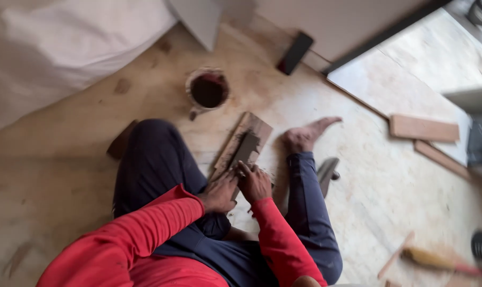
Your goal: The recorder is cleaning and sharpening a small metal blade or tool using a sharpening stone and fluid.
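Note:
I sit on a plywood floor in red sleeves and dark blue trousers, one bare foot [305, 135] stretched out. A narrow wooden board [241, 146] lies between my legs, partly smeared with dark grey-brown paste. My left hand [219, 192] rests on the near end of the board. My right hand [254, 182] presses beside it, fingers curled, perhaps around a small tool that I cannot make out. Beyond the board stands a round tub [207, 89] of dark brown paste.
A dark flat phone-like object [294, 52] lies near the wall. Wood offcuts [423, 128] sit on a raised panel at right. A brush with a wooden handle [438, 260] lies at lower right. White sheeting [65, 42] covers the upper left.

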